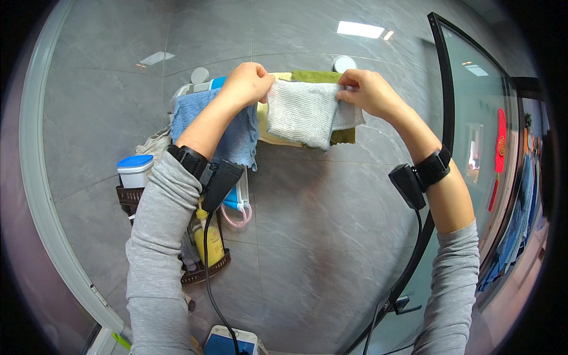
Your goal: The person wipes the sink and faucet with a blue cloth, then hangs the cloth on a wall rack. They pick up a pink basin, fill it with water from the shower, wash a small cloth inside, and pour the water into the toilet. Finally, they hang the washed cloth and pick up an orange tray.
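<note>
Both hands are raised at a towel rack on a grey tiled wall. My left hand (252, 83) pinches the upper left corner of a white waffle-textured cloth (301, 111). My right hand (368, 93) grips the same cloth near its upper right corner. The cloth hangs doubled, its two layers offset at the right. Behind it show a pale yellow cloth (262, 126) and an olive green cloth (315, 76). A blue towel (215, 120) hangs to the left, partly behind my left forearm. The rack's bar is mostly hidden by the cloths.
A brown corner basket (206, 273) holds a yellow pump bottle (211, 239). Above it sits a white tub with a blue lid (135, 171). Pink handles (237, 219) hang below the blue towel. At right stands a black-framed glass door (448, 88) with a handle (406, 306).
</note>
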The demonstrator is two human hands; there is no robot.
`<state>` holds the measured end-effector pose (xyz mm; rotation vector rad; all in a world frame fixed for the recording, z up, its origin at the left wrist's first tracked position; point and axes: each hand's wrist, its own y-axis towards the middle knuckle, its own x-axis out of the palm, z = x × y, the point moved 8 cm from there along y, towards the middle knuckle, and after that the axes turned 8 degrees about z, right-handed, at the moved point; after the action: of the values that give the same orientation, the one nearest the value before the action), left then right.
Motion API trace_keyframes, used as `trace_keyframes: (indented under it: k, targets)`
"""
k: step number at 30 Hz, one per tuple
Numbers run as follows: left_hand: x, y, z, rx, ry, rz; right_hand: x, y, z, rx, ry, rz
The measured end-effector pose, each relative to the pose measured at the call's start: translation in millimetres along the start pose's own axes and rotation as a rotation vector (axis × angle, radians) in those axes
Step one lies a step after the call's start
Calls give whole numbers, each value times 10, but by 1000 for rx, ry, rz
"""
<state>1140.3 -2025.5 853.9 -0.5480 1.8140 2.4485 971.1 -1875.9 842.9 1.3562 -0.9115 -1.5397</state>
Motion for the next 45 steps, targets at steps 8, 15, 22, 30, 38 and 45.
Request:
trace_keyframes:
  k: [8,15,22,30,38,45]
  targets:
    - [-52,-52,18,-86,-359,40,-77,100,-68,8,-26,-15]
    - [-73,-61,-4,-87,-298,79,-77,411,-15,37,-66,132]
    - [-215,-156,142,342,371,344,193,389,34,83,20,-30]
    - [193,-84,-90,325,352,1,315,102,-144,10,27,-51]
    - [122,-246,-19,580,453,68,208,-267,-306,-215,-120,298]
    - [237,-570,229,800,413,222,327,-694,-407,-303,-277,408]
